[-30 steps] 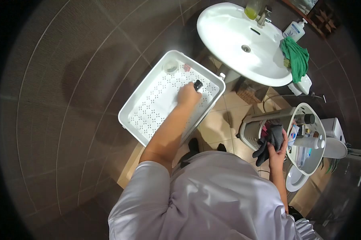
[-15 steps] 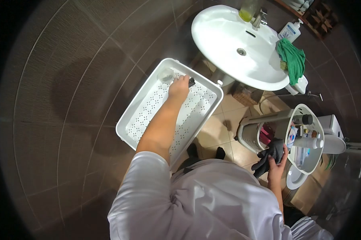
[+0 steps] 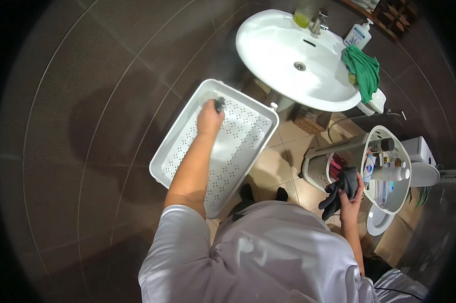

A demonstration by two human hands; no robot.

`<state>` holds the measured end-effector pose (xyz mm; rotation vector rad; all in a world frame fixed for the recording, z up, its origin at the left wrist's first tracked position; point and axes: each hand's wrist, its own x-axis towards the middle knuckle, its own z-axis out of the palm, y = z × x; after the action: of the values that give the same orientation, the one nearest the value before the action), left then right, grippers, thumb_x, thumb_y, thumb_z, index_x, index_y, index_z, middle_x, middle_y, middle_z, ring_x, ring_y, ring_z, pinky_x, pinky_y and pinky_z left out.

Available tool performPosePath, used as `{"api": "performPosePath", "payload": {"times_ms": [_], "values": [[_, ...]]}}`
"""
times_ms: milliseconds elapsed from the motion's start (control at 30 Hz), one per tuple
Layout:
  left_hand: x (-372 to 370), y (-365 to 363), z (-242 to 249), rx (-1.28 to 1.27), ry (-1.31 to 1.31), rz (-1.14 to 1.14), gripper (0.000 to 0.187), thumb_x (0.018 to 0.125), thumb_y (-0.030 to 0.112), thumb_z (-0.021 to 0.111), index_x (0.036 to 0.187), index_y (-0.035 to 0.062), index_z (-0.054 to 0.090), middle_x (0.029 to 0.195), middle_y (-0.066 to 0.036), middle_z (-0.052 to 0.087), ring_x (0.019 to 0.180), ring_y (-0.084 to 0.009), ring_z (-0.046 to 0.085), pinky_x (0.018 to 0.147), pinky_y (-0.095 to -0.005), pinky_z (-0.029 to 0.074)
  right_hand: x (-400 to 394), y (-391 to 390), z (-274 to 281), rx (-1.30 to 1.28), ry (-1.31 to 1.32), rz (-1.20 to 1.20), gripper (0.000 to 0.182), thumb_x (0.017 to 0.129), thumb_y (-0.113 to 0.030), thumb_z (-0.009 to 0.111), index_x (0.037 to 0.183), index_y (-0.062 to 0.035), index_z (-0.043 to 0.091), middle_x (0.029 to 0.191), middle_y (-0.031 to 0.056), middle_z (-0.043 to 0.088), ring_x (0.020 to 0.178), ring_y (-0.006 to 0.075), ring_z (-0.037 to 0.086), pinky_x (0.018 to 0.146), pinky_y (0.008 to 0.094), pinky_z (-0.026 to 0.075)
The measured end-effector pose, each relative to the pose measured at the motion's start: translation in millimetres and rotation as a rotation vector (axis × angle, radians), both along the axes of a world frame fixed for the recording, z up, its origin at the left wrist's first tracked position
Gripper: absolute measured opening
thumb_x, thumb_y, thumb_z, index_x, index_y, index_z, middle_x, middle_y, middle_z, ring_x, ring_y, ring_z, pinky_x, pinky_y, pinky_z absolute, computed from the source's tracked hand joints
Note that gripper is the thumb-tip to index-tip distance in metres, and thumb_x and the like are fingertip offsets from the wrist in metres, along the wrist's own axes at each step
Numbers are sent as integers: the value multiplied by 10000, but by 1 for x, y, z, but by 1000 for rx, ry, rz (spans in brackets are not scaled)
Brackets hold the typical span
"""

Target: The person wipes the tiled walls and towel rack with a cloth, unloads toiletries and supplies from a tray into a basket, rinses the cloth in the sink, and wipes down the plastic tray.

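Observation:
My left hand (image 3: 209,117) is inside a white perforated tray (image 3: 154,160), its fingers closed on a small dark object (image 3: 219,104) whose kind I cannot make out. Right beside those fingers, in the tray's far left corner, a clear round container (image 3: 207,95) is partly hidden by the hand. My right hand (image 3: 350,206) grips a dark grey glove (image 3: 346,183), bunched up with finger-like ends hanging down. It is held close to the near side of a light plastic cart (image 3: 314,169).
Beyond the tray is a white sink (image 3: 268,50) with a soap bottle (image 3: 358,35) and a green cloth (image 3: 363,69) at its edge. The cart's top basket holds several bottles (image 3: 389,174). A toilet (image 3: 424,174) stands behind the cart. Dark tiled wall (image 3: 86,151) rises on the left.
My left hand has moved left within the tray, and the small dark object has moved with it toward the clear container. My right hand still holds the glove in nearly the same place.

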<state>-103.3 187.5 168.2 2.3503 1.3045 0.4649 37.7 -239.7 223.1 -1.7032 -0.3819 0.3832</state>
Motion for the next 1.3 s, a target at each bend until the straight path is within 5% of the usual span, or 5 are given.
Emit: {"api": "performPosePath", "payload": {"times_ms": [233, 400, 900, 1167, 1300], "values": [[8, 39, 0, 196, 41, 4, 396, 658, 186, 708, 966, -6, 549, 1114, -166, 494, 997, -334, 507, 848, -385, 421, -4, -12, -4, 12, 18, -18, 642, 715, 102, 506, 1290, -95, 299, 1144, 84, 438, 987, 162, 463, 845, 259, 392], [10, 45, -9, 42, 180, -97, 524, 615, 291, 753, 1014, 20, 548, 1012, -166, 576, 957, -330, 541, 831, -389, 425, -4, -22, -7, -6, 8, -12, 651, 696, 109, 506, 1281, -93, 306, 1190, 96, 408, 1059, 185, 435, 887, 278, 361], [-5, 52, 10, -46, 247, -222, 435, 647, 133, 697, 999, -60, 532, 1012, -217, 532, 948, -354, 520, 844, -382, 403, -2, -75, -35, 224, 92, -195, 671, 688, 102, 519, 1287, -127, 320, 1236, 87, 390, 1136, 180, 400, 923, 277, 346], [87, -61, 142, 172, 96, -518, 421, 684, 88, 675, 1038, -60, 501, 988, -173, 550, 898, -277, 548, 809, -320, 410, 20, -136, -57, 253, 85, -345, 649, 704, 111, 507, 1284, -112, 319, 1152, 77, 441, 1051, 160, 450, 889, 263, 356], [162, -186, 166, -118, -89, -784, 582, 687, 50, 696, 1178, -71, 408, 1066, -162, 531, 965, -202, 522, 861, -283, 399, 47, -163, -64, 208, -27, -329, 653, 683, 116, 499, 1274, -105, 331, 1183, 87, 427, 1090, 174, 434, 912, 281, 350]]}}
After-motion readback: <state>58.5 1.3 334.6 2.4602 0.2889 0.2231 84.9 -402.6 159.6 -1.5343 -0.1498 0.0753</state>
